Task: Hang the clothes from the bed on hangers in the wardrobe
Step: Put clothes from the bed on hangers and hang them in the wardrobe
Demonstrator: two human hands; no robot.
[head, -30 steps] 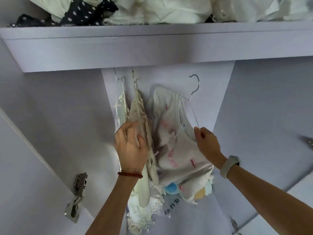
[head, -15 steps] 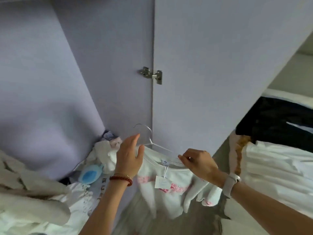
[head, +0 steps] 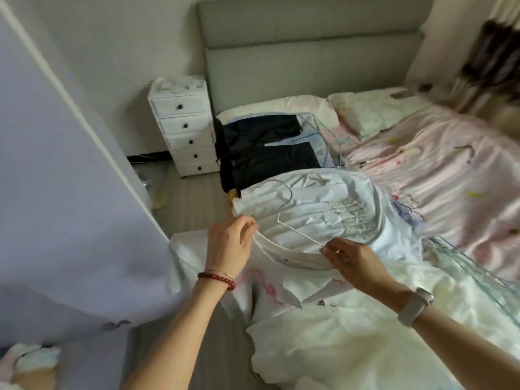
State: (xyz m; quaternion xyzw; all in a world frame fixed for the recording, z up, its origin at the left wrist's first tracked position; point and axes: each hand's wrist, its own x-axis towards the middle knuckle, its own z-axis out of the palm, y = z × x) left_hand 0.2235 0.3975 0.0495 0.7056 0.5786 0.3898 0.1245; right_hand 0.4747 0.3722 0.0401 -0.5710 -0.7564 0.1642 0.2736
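We hold the tee (head: 284, 266) on its hanger (head: 289, 212) over the near left edge of the bed (head: 439, 164), wardrobe door (head: 70, 178) on the left.

Grip state:
- Left hand (head: 229, 246) pinches the tee's left shoulder at the hanger end, fingers curled on the fabric.
- Right hand (head: 356, 263) pinches the wire arm and the collar together on the right side.

The hook points far-left, free of both hands. The tee hangs below the hands, a pink print just visible, and its lower part drapes onto the white pile (head: 351, 342) on the bed. We can't tell if both shoulders sit squarely on the wire.

Doing this step well, as we judge it:
- Seat both shoulder seams on the wire ends and centre the collar under the hook.
- Pull the fabric taut between the two hands so nothing bunches at the neck.
- Lift clear of the pile before turning, or the hem drags other clothes along.
- Shift one hand to the hook neck for the carry. The thin wire will likely twist if held at one arm only.

Left on the bed: a white shirt (head: 323, 201) just beyond the hands, a dark garment (head: 267, 153) further off by the drawers (head: 183, 125), spare hangers (head: 329, 142) near the pillow. Task looks well short of done.
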